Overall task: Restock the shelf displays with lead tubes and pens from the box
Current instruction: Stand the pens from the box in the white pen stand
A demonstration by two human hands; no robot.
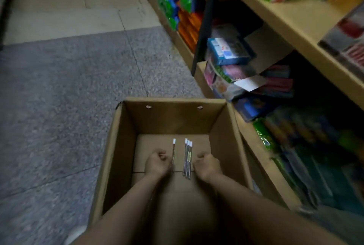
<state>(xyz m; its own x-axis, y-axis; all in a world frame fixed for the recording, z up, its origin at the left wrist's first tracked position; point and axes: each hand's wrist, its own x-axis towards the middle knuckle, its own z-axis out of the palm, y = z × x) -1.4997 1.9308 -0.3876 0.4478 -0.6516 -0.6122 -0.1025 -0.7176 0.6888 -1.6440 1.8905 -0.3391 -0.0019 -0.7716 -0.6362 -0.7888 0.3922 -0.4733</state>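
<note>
Four slim clear pens with white caps lie on the floor of the open brown cardboard box [126, 146]: a single pen [173, 152] to the left and a cluster of three pens [187, 159] just right of it, all parallel, caps pointing away from the person. The left hand [157, 163] sits beside the single pen with fingers curled; its fingertips appear to touch or pinch that pen, though contact cannot be confirmed. The right hand [207, 165] is curled into a loose fist just right of the cluster and holds nothing visible. To do the pick-up well, each hand should likely close on the barrels near mid-length, gathering the cluster together so none rolls free. The wooden shelf unit [285, 22] stands to the right, crowded with colourful packaged stationery [228, 51]. Grey speckled floor [59, 87] surrounds the box.
</note>
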